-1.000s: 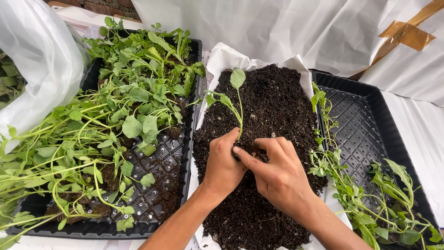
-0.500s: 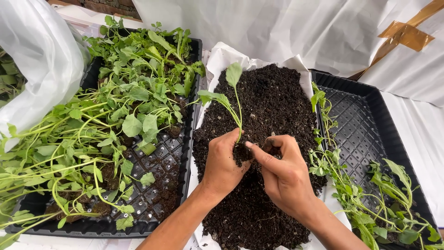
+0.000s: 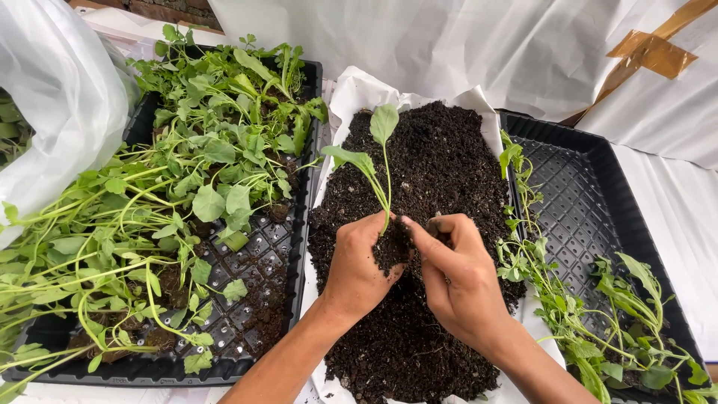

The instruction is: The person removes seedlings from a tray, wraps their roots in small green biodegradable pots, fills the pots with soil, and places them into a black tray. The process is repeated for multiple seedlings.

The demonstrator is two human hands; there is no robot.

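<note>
seedling [image 3: 378, 161] | upright between left hand [image 3: 359, 265], right hand [image 3: 460, 280] | roots apparently soil-hidden

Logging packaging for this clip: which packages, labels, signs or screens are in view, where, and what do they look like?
No labels, signs or screens show.
White plastic bag: far left, crumpled, translucent, beside the left seedling tray.
White sheet: centre, wrinkled, lying under the soil heap.
Brown tape strip: top right, on white plastic sheeting.
</note>
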